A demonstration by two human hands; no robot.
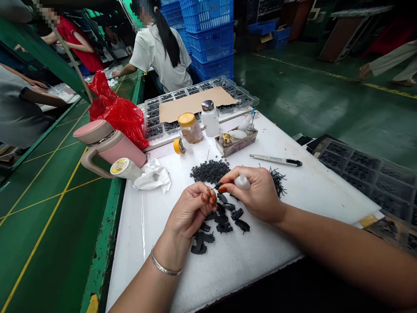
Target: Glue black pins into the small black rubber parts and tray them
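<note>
My left hand point(192, 208) is closed, its thumb and fingertips pinched together over a pile of curved black plastic parts point(224, 227). Whatever sits in that pinch is too small to make out. Close beside it, my right hand point(257, 189) is closed around a small white squeeze bottle point(243, 182), whose rounded end shows between thumb and fingers. A small dark piece point(218, 185) shows at the right fingertips, near the left ones. Behind the hands lies a heap of tiny black rings point(210, 171). Thin black pins point(278, 181) lie beyond the right hand.
Across the white tabletop point(156, 269) stand a pink mug point(122, 148), crumpled tissue point(153, 177), a yellow-lidded jar point(190, 128), a pump bottle point(210, 119), a small box point(236, 141) and a pen-like tool point(275, 160). Compartment trays point(252, 101) lie behind. A green conveyor point(42, 226) runs left; co-workers sit beyond.
</note>
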